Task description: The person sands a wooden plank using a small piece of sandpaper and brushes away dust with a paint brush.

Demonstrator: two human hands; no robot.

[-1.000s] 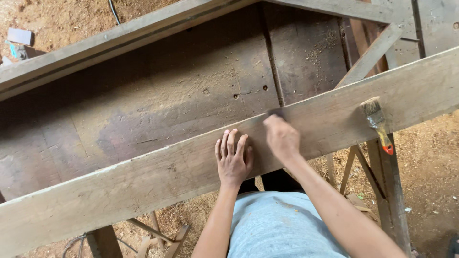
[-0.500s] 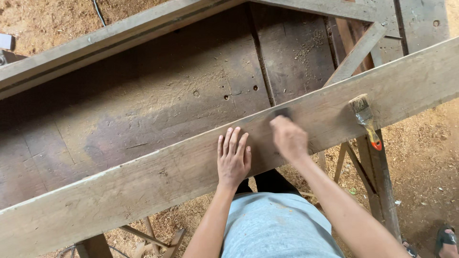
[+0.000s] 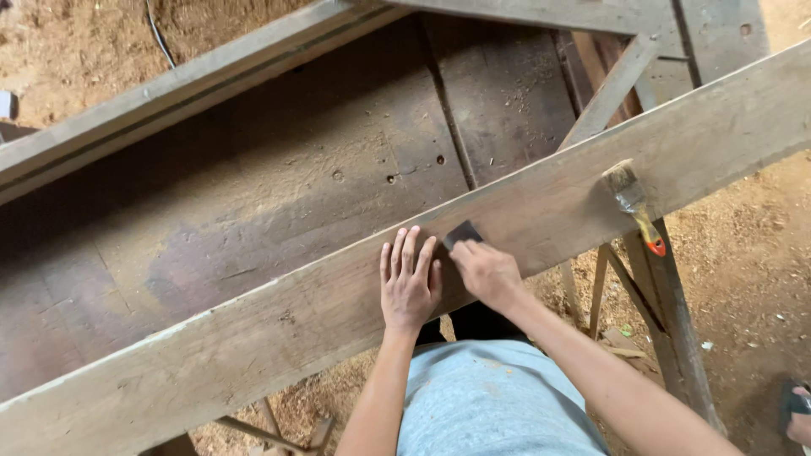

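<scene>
A long pale wooden plank (image 3: 253, 338) runs diagonally across the view, from lower left to upper right. My left hand (image 3: 409, 283) lies flat on it, fingers spread, holding nothing. Right beside it, my right hand (image 3: 486, 272) presses a small dark piece of sandpaper (image 3: 461, 234) against the plank's far edge. A paintbrush (image 3: 634, 204) with a yellow and red handle rests on the plank to the right, apart from both hands.
Behind the plank lies a wide dark wooden board (image 3: 253, 203) with small holes, and a grey beam (image 3: 169, 101) beyond it. Trestle legs (image 3: 667, 321) stand at the right. Sawdust covers the ground (image 3: 743, 253). A sandalled foot (image 3: 794, 409) shows at the lower right corner.
My right hand has slid with the sandpaper along the plank's far edge, closer to my left hand. The left hand has stayed flat in place. The view has shifted slightly.
</scene>
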